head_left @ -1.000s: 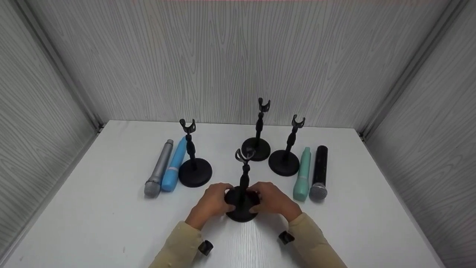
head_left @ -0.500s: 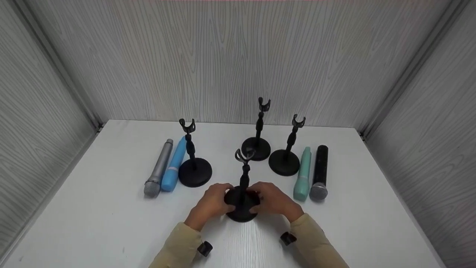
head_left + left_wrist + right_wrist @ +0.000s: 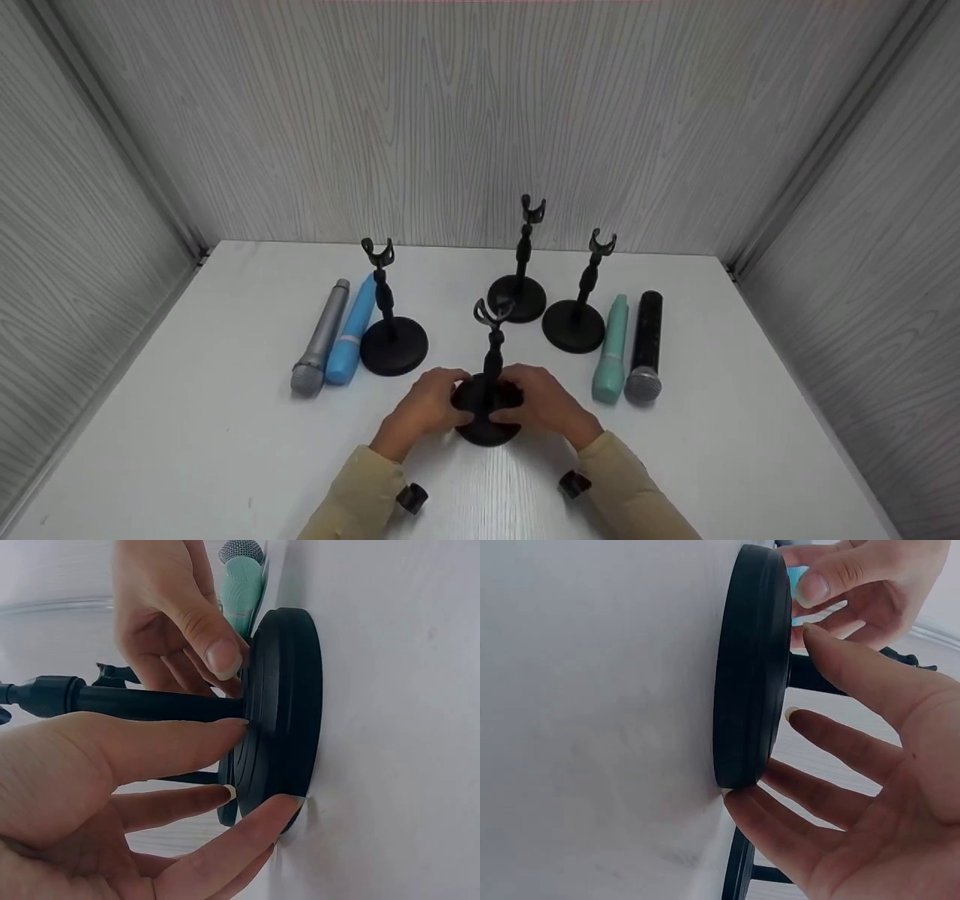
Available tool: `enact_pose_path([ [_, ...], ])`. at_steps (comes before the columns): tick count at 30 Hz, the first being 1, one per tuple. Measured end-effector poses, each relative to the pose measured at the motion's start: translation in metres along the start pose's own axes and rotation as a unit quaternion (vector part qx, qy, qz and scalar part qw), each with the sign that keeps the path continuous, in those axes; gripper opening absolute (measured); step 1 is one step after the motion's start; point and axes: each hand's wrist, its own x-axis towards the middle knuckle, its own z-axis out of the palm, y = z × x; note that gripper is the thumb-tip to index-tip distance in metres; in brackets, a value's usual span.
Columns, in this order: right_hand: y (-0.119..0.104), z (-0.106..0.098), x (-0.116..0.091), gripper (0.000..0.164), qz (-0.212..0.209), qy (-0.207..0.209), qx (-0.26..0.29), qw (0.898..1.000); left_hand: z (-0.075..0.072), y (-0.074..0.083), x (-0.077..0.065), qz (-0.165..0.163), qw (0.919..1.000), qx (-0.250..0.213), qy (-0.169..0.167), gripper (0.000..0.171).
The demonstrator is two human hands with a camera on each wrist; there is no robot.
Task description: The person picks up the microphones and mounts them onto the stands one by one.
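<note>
A black desktop microphone stand [image 3: 492, 360] stands upright at the front middle, its round base [image 3: 289, 712] on the table and its clip [image 3: 492, 313] holding nothing. My left hand [image 3: 429, 405] grips the base from the left, thumb on top and fingertips at the rim. From the right, my right hand [image 3: 551, 405] holds the same base; its fingers [image 3: 769, 832] reach the rim and its thumb lies over the top, close to the pole. In the left wrist view, the right hand appears beyond the pole.
Three more black stands are behind: one left [image 3: 394, 346], one at the back [image 3: 517, 298], one right [image 3: 573, 327]. Grey [image 3: 321, 337] and blue [image 3: 351, 334] microphones lie left; green [image 3: 611, 352] and black [image 3: 646, 349] microphones lie right. Wood-grain panels [image 3: 450, 127] enclose the table.
My right thumb has slid left across the base toward the pole. The left hand keeps its hold, and the stand stays in place.
</note>
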Motion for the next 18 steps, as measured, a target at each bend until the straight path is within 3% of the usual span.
enact_pose_path([
  [10,-0.004,0.009,0.003,0.03,0.001,0.038,0.005,0.999,-0.009,-0.006,0.0,-0.005,0.9999,-0.01,0.004,0.041],
  [18,-0.006,0.011,0.006,0.013,0.007,0.051,-0.027,0.998,-0.02,-0.011,0.002,-0.043,0.999,-0.012,0.009,0.042],
])
